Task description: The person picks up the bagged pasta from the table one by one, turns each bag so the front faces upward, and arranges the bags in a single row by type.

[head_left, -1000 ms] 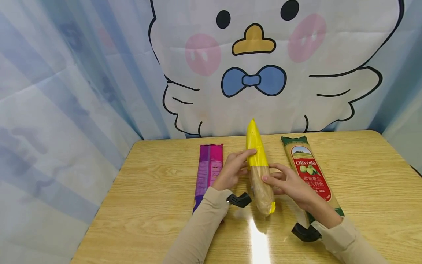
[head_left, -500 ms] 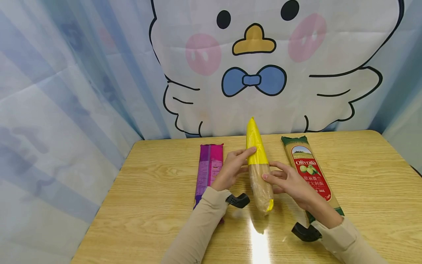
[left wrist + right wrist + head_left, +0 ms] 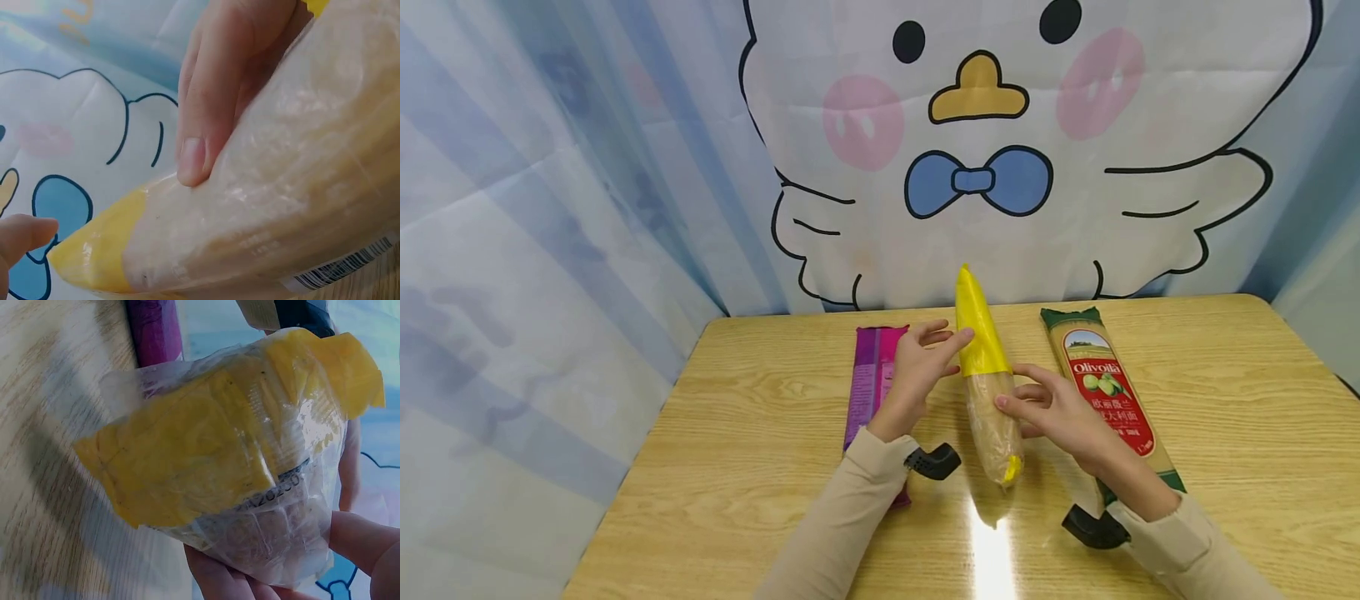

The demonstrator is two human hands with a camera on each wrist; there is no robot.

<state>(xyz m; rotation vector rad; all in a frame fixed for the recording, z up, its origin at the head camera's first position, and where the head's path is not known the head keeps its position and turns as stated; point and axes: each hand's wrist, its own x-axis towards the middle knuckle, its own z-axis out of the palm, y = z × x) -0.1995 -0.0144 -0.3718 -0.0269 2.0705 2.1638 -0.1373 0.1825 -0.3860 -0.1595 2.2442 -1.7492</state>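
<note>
A long plastic pack of noodles (image 3: 990, 417), yellow at its far half and clear below, is held up over the table, tilted with its tip toward the curtain. My right hand (image 3: 1066, 421) grips its right side, thumb (image 3: 199, 156) on top and fingers beneath. My left hand (image 3: 917, 371) is beside the yellow part, fingers spread loosely and its thumb tip overlapping the yellow edge; in the left wrist view that thumb (image 3: 28, 237) is apart from the pack. A barcode (image 3: 344, 262) shows along the wrapper, and the near end has a yellow folded flap (image 3: 187, 450).
A purple and pink pack (image 3: 867, 387) lies left on the wooden table (image 3: 760, 433), partly behind the left arm. On the right lies a green-ended Olivoilà pasta pack (image 3: 1101, 375), partly behind the right hand. A printed curtain (image 3: 880, 233) hangs along the table's back edge.
My left hand has loosened from the pack and shifted slightly left, its fingers spreading. The pack's far tip has swung a little left, while my right hand has barely moved.
</note>
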